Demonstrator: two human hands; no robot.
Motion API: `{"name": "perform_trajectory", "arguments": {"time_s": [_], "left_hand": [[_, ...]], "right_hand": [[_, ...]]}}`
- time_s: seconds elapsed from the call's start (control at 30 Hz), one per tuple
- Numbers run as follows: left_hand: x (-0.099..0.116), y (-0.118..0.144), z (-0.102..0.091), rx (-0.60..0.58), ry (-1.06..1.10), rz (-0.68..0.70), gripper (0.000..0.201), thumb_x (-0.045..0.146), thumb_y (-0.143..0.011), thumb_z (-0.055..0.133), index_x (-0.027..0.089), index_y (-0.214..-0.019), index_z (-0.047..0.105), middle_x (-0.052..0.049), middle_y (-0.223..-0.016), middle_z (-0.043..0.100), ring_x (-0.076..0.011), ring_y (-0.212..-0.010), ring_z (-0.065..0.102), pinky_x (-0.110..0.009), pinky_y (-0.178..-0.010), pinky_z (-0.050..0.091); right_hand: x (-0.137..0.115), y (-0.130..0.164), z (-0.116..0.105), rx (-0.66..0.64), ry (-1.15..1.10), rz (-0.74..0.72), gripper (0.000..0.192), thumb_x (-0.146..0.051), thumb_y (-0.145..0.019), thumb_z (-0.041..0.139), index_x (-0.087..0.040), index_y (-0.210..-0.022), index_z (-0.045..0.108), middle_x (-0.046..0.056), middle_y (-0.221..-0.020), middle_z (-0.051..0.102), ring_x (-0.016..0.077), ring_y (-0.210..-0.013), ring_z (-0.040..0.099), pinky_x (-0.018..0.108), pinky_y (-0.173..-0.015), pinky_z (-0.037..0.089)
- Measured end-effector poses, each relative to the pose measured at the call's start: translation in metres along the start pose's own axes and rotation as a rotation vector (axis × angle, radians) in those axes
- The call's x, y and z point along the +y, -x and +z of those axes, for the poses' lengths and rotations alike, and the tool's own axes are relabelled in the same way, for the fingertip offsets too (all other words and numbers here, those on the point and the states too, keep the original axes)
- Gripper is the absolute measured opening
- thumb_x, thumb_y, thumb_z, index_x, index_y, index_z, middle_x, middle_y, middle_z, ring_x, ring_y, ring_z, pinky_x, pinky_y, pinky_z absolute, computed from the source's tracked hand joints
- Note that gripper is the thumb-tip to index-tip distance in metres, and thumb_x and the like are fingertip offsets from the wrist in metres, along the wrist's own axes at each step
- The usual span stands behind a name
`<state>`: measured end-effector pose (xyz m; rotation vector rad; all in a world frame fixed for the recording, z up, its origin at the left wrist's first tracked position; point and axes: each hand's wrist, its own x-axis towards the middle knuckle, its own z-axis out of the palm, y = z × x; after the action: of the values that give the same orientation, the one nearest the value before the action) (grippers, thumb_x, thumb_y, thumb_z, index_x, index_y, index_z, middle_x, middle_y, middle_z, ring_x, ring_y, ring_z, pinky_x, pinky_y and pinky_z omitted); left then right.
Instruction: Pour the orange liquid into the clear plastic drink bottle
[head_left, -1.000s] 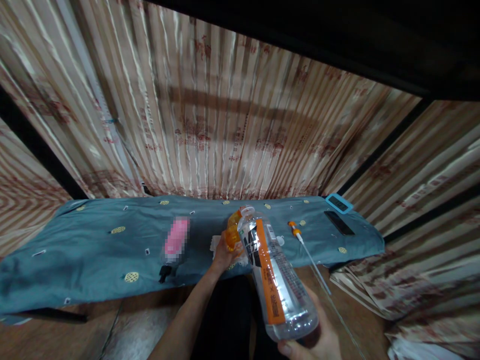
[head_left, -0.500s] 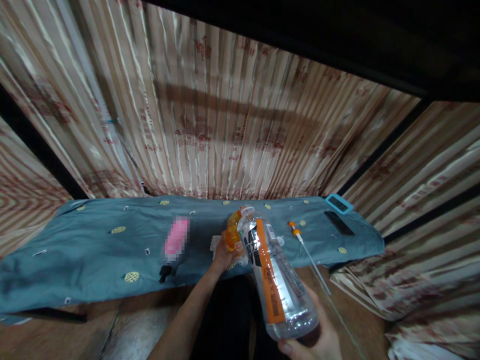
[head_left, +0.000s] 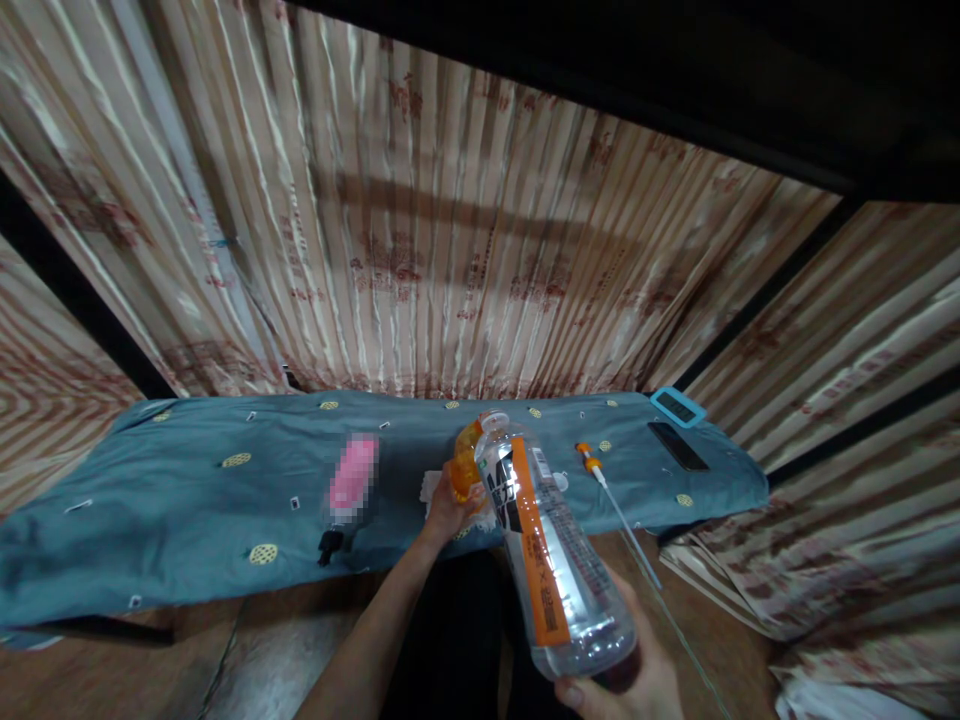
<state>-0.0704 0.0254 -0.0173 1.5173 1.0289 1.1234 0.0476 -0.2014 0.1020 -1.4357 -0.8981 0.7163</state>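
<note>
A clear bottle (head_left: 559,550) with an orange-and-silver label is held near its base by the right hand (head_left: 651,668), the thumb pressed against the underside. The bottle is tilted over the near edge of the desk (head_left: 187,440), its uncapped-looking mouth pointed away and to the left, toward an amber container (head_left: 465,470). The container is clasped around its left side by the left hand (head_left: 448,512), above a white mat (head_left: 431,485) that is partly covered by the fingers. Whether the two vessels are touching cannot be told from this angle, as the amber one is partly blocked by the clear one.

To the right, a pump (head_left: 592,466) with an orange head is laid on the desk, its pale tube (head_left: 630,530) extended past the near edge. Farther right, a black phone (head_left: 679,446) is placed just beside a blue-framed digital display (head_left: 678,407). On the left, well apart from both hands, a pixelated pink object (head_left: 354,474) with a black end is seen lying on the patterned blue-grey cloth (head_left: 187,520) by which the desk is covered. The scene is backed by striped curtains (head_left: 450,200).
</note>
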Motion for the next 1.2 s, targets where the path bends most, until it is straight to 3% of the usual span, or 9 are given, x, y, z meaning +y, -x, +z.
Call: {"name": "perform_trajectory", "arguments": {"time_s": [0.33,0.57,0.97,1.2], "left_hand": [[-0.0023,0.0002,0.0008,-0.007,0.001,0.02,0.045,0.023,-0.064,0.072,0.02,-0.102,0.048,-0.002,-0.096,0.062,-0.02,-0.089,0.061,-0.037,-0.082,0.049],[0.0001,0.0002,0.0015,-0.001,0.009,0.007,0.044,0.023,-0.065,0.071,0.019,-0.102,0.048,-0.003,-0.096,0.063,-0.0202,-0.088,0.062,-0.035,-0.08,0.049],[0.0006,0.0002,0.0011,0.003,0.021,0.014,0.046,0.023,-0.062,0.072,0.021,-0.101,0.048,-0.002,-0.095,0.063,-0.0211,-0.089,0.062,-0.036,-0.081,0.049],[0.0032,0.0003,0.0014,0.019,0.018,0.01,0.044,0.024,-0.061,0.072,0.02,-0.099,0.05,-0.002,-0.094,0.062,-0.0208,-0.089,0.061,-0.034,-0.08,0.049]], "right_hand": [[0.0012,0.0004,0.0002,0.042,-0.027,0.004,0.086,-0.049,-0.044,0.088,-0.024,-0.119,0.055,-0.001,-0.1,0.077,0.0202,-0.091,0.074,0.016,-0.077,0.055],[0.0027,0.0001,0.0006,0.021,0.021,-0.054,0.084,-0.055,-0.05,0.084,-0.023,-0.12,0.053,0.003,-0.1,0.077,0.0246,-0.089,0.074,0.023,-0.074,0.058],[0.0025,0.0007,0.0005,0.013,-0.014,-0.024,0.083,-0.055,-0.048,0.085,-0.03,-0.121,0.054,-0.005,-0.098,0.078,0.0192,-0.086,0.075,0.017,-0.072,0.057],[0.0063,0.0005,-0.0014,0.011,-0.003,-0.041,0.083,-0.054,-0.049,0.085,-0.029,-0.122,0.054,-0.003,-0.101,0.077,0.019,-0.088,0.074,0.016,-0.074,0.056]]}}
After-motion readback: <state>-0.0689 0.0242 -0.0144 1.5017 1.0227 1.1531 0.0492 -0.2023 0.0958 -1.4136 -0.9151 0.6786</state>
